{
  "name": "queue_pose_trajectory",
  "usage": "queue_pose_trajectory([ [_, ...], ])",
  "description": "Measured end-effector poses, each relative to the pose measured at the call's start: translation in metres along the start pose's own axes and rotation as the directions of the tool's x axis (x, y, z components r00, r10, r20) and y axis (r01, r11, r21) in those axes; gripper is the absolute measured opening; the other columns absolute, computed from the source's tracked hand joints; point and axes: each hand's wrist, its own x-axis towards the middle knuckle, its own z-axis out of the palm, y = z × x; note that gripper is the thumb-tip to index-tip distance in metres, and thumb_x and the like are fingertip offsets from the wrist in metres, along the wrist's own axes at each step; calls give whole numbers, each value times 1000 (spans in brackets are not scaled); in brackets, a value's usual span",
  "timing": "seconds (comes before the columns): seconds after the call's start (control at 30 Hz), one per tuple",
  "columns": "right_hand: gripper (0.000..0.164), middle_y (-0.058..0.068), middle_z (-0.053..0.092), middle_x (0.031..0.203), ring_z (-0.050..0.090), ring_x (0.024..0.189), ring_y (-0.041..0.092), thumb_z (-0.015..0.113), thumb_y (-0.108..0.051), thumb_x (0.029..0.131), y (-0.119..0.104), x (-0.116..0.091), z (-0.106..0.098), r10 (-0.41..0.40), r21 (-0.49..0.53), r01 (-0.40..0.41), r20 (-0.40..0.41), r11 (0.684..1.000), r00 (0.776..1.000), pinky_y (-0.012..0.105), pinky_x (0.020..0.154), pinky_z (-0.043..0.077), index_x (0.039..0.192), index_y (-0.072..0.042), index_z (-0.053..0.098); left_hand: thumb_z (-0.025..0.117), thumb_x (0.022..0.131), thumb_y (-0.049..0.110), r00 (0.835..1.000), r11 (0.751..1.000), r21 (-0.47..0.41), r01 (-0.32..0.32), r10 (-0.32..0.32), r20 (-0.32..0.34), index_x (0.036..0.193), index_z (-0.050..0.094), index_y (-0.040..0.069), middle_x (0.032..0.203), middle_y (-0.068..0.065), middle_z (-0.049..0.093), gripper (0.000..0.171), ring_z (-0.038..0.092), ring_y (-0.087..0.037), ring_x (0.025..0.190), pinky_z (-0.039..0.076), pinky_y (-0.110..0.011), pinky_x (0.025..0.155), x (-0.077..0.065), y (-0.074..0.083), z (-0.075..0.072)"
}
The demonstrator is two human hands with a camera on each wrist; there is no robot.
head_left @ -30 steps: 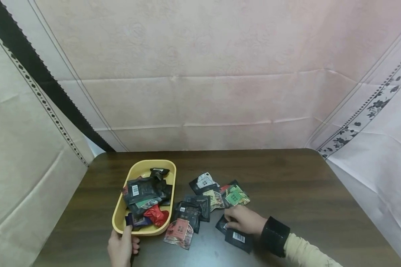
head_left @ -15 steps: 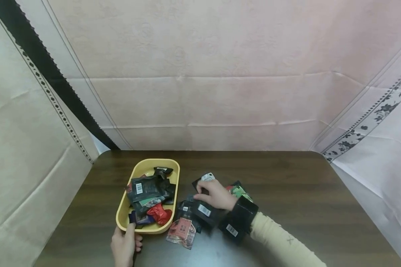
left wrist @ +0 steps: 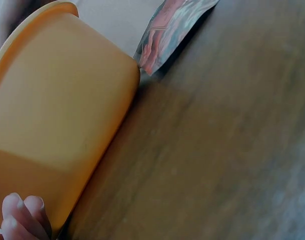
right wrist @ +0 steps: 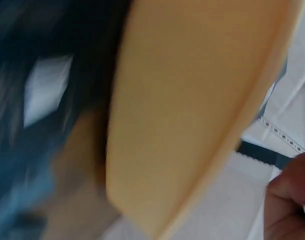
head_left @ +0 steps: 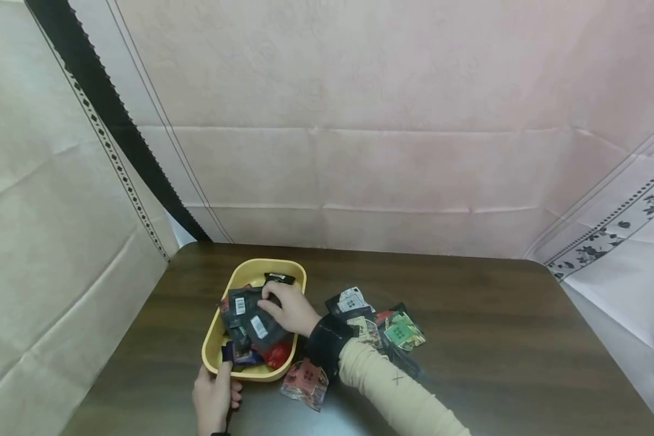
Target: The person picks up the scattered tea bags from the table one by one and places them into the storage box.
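A yellow plastic tub point(head_left: 302, 275) stands at the left of the table, holding several dark snack packets point(head_left: 245, 312), a red wrapped piece point(head_left: 277, 354) and a purple-blue packet point(head_left: 242, 353). My left hand point(head_left: 214, 396) grips the tub's near-left end, thumb over the rim; the left wrist view shows its fingertips point(left wrist: 25, 212) against the outer wall. Above the tub's contents, my right hand point(head_left: 291, 310) pinches a small dark packet point(head_left: 267, 332) with a white barcode label. In the right wrist view, the packets beside the tub's wall are blurred.
Right of the tub lie more packets: a pinkish-red one point(head_left: 305, 381) near its near-right corner, a green one point(head_left: 402, 330) and a white-labelled one point(head_left: 351, 300) behind my right forearm. The forearm hides part of the wooden table point(head_left: 485, 339). Cloth sheets point(head_left: 360, 169) hang around it.
My right hand has carried the dark packet from the table on the right, leftward past the loose packets, to over the tub. My left hand keeps its grip. The head view has shifted slightly.
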Motion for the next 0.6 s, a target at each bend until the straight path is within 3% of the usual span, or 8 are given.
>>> queue_pose_trajectory([
  [0.1,25,8,55,107,53,93,14,47,-22,95,-3,1,8,32,-13,-31,22,999,999,22,79,45,117,-11,51,45,86,21,1000,1000,-3,-10,10,4,103,44,-3,49,-5,55,29,50,-13,35,45,-30,31,0,-1,-2],
  [0.2,37,12,50,119,51,105,19,45,-23,96,-3,-4,5,39,-72,-37,16,997,999,29,89,45,131,-11,44,45,86,19,1000,1000,-12,-22,22,6,102,44,-3,48,-5,55,27,50,-12,34,45,-30,30,0,-2,1],
  [0.37,35,12,50,120,49,111,23,45,-20,95,-1,-13,-10,35,-111,-37,-22,993,999,35,94,43,128,-8,48,45,87,18,999,998,-27,-48,48,7,101,43,-3,48,-5,55,26,49,-12,33,44,-29,29,1,-1,2],
  [0.6,31,11,52,115,53,104,21,46,-16,95,20,-35,-23,10,-128,-12,-13,992,1000,32,87,46,122,-4,52,45,87,19,999,999,-24,-37,37,3,99,43,-3,48,-5,55,25,49,-12,32,44,-30,28,2,-4,0],
])
